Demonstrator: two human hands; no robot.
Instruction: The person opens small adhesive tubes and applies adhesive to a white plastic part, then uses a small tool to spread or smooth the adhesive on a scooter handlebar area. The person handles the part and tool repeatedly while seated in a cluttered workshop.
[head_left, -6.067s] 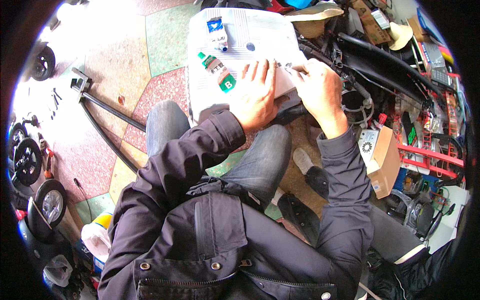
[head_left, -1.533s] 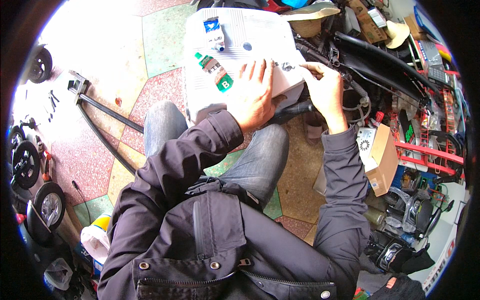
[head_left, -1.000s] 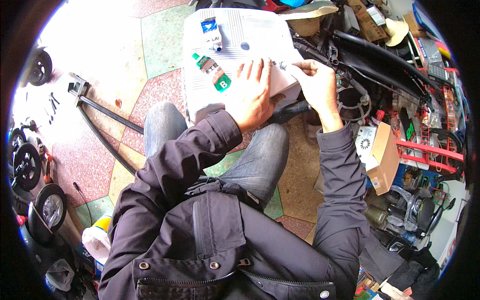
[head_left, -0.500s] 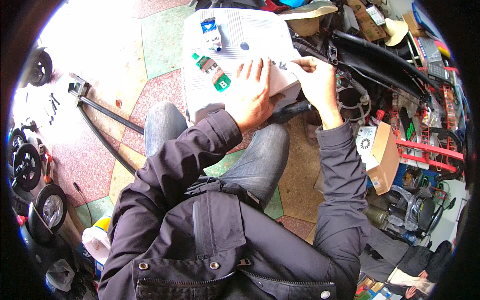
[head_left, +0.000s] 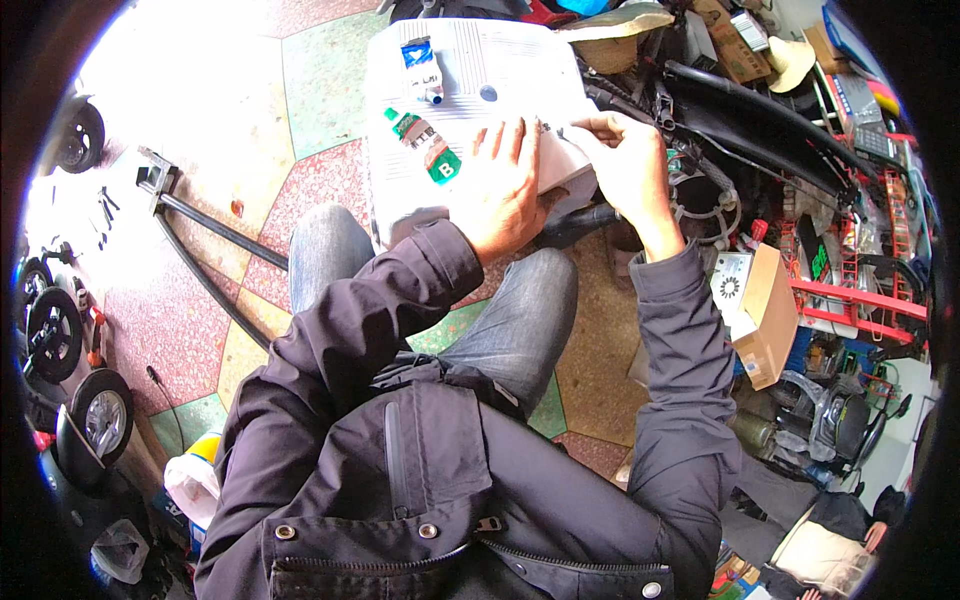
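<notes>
A white panel [head_left: 530,60] with ribbed lines stands in front of my knees. My left hand [head_left: 502,195] lies flat on its near part, fingers stretched out and pressing down. Thumb and forefinger of my right hand [head_left: 635,170] are pinched together at the panel's right side, close to a small dark mark or bit of material; what they hold is too small to make out. Two squeezed tubes lie on the panel left of my hands: a blue and white tube [head_left: 422,70] farther off, and a green and silver tube [head_left: 428,148] nearer.
A black metal bar frame [head_left: 225,232] lies on the tiled floor at the left, near several small wheels [head_left: 103,415]. On the right are a black curved part [head_left: 760,130], an open cardboard box [head_left: 768,315] and cluttered parts. Another person [head_left: 825,545] is at the lower right.
My right hand has shifted slightly left along the panel, still pinched. My left hand stays in place. The person at the lower right has moved.
</notes>
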